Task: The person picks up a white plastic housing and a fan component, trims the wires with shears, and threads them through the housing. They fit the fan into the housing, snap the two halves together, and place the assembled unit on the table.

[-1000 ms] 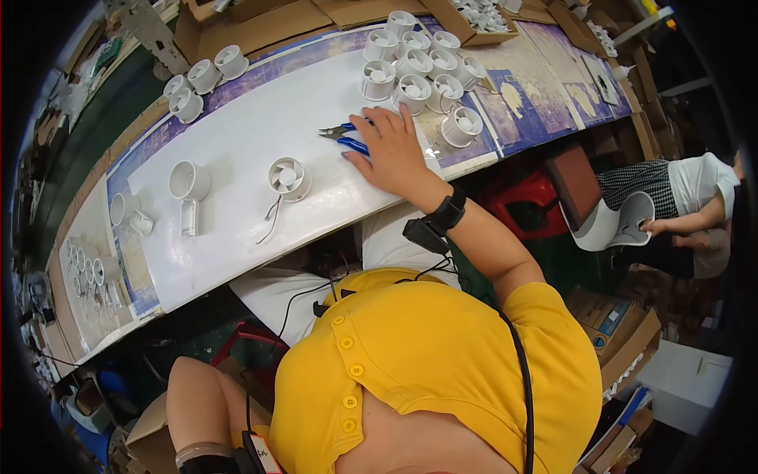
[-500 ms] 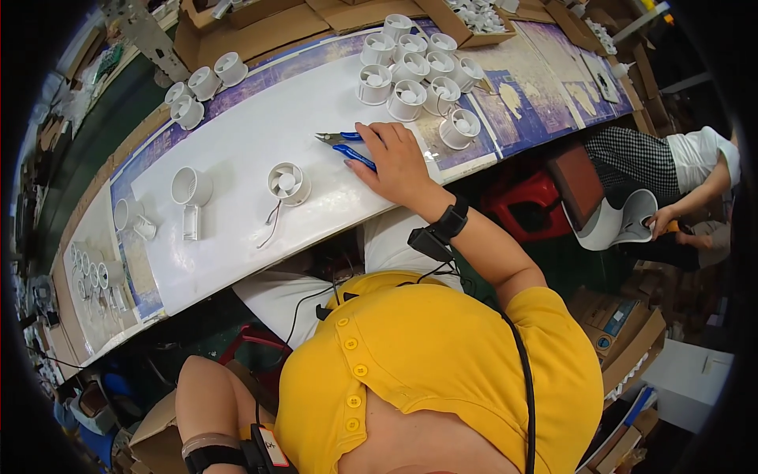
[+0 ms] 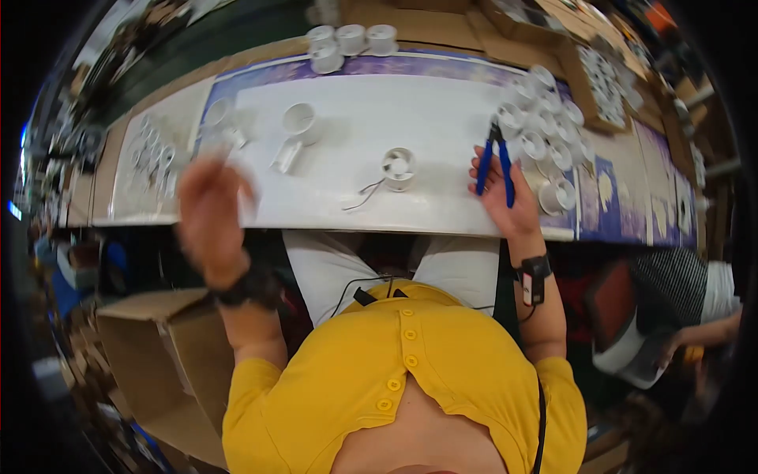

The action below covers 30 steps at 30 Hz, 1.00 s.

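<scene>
One wired fan unit [image 3: 399,168] lies untouched on the white tabletop [image 3: 438,209], its leads [image 3: 374,186] loose.
The right hand [image 3: 515,212], palm up, has its fingers around blue-handled cutters [image 3: 504,162], well apart from those leads; the left hand [image 3: 212,217] is blurred, so its grip cannot be told. Judging by grouping, the white units [image 3: 545,126] clustered at right look done; this fan and the open white cup [image 3: 300,121] look unfinished.

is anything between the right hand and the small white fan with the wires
Nothing visible: only white tabletop lies between the right hand, which holds blue-handled cutters, and the white fan.
</scene>
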Available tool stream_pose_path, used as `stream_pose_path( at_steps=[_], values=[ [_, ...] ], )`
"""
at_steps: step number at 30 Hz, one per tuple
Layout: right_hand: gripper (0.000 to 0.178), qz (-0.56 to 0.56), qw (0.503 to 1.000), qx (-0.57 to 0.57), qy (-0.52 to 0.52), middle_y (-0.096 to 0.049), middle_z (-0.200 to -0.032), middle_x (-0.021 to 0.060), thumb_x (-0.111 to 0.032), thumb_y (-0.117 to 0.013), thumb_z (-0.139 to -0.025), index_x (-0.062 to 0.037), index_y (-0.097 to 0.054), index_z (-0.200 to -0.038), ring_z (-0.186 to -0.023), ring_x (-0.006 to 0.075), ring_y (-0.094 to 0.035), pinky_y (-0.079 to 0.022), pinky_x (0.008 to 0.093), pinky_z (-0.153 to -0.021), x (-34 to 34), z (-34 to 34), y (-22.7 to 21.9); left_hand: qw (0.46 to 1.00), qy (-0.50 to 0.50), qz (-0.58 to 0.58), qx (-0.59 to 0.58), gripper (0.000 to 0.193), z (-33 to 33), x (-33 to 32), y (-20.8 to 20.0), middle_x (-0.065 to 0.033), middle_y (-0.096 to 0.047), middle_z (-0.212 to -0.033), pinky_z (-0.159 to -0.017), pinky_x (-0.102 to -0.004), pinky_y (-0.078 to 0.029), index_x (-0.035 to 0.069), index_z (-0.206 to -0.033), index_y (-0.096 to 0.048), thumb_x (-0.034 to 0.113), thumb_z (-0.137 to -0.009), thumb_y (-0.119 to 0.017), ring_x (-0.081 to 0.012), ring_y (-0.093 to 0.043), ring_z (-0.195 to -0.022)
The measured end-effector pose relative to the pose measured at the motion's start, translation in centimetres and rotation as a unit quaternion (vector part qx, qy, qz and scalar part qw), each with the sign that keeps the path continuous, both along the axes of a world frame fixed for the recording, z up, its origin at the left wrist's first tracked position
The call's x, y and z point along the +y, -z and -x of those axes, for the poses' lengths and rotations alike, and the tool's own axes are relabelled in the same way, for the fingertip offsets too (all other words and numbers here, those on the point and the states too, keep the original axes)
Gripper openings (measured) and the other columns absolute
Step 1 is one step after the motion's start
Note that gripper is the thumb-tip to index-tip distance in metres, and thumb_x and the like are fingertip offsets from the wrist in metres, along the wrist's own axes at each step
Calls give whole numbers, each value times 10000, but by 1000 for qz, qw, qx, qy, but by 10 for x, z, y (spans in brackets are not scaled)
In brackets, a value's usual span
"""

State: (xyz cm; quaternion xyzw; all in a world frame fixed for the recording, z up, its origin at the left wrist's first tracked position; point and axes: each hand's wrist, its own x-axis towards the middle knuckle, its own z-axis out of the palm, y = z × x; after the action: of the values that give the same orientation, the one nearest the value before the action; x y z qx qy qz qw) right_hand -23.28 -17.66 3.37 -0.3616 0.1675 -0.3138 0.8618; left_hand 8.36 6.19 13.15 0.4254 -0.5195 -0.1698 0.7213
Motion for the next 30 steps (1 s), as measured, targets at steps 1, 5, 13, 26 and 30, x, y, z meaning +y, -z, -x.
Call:
stream_pose_path(
  at_steps=[1,5,13,26,30],
  values=[
    [600,-46,999,-16,-13,-547,-1210,153,-432,-335,-992,40,-385,-1359,-1073,236,-540,-429,375,-937,1,4,0,991,-102,-89,-18,358,2,-35,-3,-59,-575,-915,-776,-271,-460,10,-1269,-491,97,-926,-541,-133,-555,-861],
    [628,-92,993,-11,-73,-537,-1214,174,-449,-302,-992,51,-361,-1367,-1087,258,-543,-432,406,-961,1,-2,-3,930,-258,-218,-142,456,-38,-67,51,-94,-633,-924,-789,-290,-467,-11,-1245,-506,198,-867,-651,-171,-605,-842],
    [644,-6,996,43,-84,-539,-1213,175,-466,-278,-990,51,-360,-1365,-1081,252,-548,-445,397,-943,3,-6,-3,788,-221,-498,-287,555,-30,-85,63,-178,-647,-1015,-788,-367,-497,0,-1171,-548,292,-739,-737,-327,-626,-912],
    [503,557,798,229,-25,-596,-1086,137,-249,-617,-874,23,-486,-1276,-971,246,-570,-445,344,-878,34,-46,-77,924,-56,-367,86,380,42,-76,38,-68,-633,-996,-606,-251,-514,26,-1119,-551,102,-781,-705,-119,-616,-825],
    [532,721,651,231,55,-596,-1053,155,-182,-700,-788,12,-511,-1246,-941,289,-566,-452,349,-832,45,-63,-90,932,-32,-344,113,411,49,-75,40,-55,-617,-1018,-615,-236,-516,39,-1158,-518,96,-793,-699,-101,-606,-835]
  ],
)
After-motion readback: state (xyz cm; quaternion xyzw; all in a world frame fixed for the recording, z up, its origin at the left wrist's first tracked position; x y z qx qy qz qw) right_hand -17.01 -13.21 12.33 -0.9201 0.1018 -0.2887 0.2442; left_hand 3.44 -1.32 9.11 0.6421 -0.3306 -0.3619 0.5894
